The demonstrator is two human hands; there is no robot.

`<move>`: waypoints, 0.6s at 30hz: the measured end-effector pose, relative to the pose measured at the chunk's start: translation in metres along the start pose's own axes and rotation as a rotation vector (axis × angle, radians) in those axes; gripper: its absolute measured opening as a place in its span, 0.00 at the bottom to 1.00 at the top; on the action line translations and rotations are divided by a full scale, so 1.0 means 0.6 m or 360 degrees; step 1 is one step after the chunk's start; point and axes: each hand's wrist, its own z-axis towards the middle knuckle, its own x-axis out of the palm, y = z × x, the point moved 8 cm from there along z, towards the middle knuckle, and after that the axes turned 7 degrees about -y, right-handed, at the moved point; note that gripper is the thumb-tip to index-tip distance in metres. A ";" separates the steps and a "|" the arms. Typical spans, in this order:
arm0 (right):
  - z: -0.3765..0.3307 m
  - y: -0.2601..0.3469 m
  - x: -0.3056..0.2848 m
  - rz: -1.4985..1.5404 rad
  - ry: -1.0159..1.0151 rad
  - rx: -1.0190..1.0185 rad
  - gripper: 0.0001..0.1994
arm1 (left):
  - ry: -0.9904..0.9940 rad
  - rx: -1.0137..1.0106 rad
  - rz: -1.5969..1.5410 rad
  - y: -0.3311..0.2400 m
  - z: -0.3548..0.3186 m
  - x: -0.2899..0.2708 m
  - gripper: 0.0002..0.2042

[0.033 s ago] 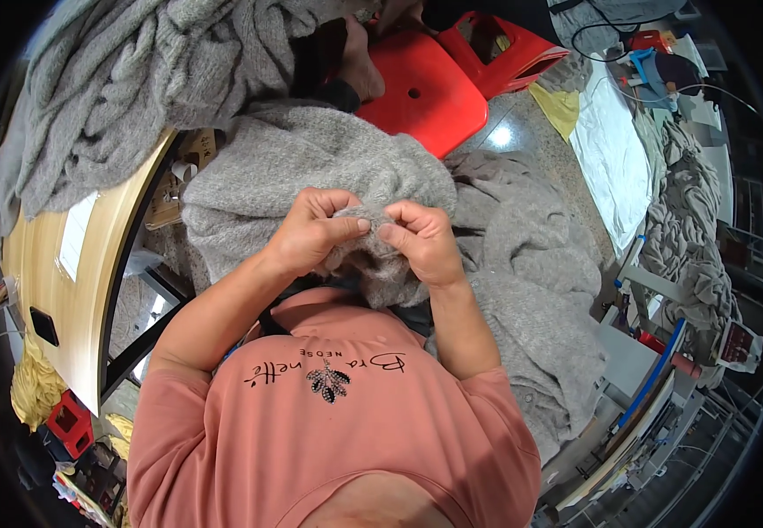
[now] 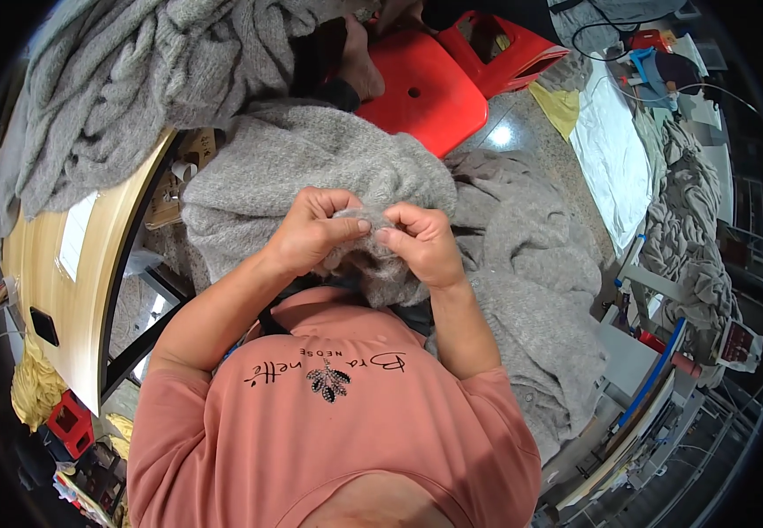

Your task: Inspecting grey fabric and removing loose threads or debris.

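Observation:
A fluffy grey knitted garment (image 2: 311,150) lies bunched across my lap and reaches away from me. My left hand (image 2: 315,231) pinches a fold of its knit between thumb and bent fingers. Close beside it, my right hand (image 2: 421,242) pinches the same fold, thumb against forefinger. The two thumbs nearly meet, with a small tuft of knit between them. Part of the garment hangs below the hands towards my pink shirt (image 2: 346,422). Whether something small, such as a thread or needle, is in the fingers is too fine to make out.
More grey knit (image 2: 531,255) is heaped at my right, and a large pile (image 2: 153,88) covers the far left of a wooden table (image 2: 73,290). A phone (image 2: 43,326) lies there. Ahead are a red stool (image 2: 421,97) and another person's bare foot (image 2: 362,66).
My right thumb has shifted very slightly on the knit fold. Both hands otherwise keep the same place and grip.

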 end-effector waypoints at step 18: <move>-0.044 -0.065 -0.072 -0.0850 -0.0282 -0.0321 0.21 | -0.0313 -0.0173 -0.0301 -0.016 0.023 -0.053 0.06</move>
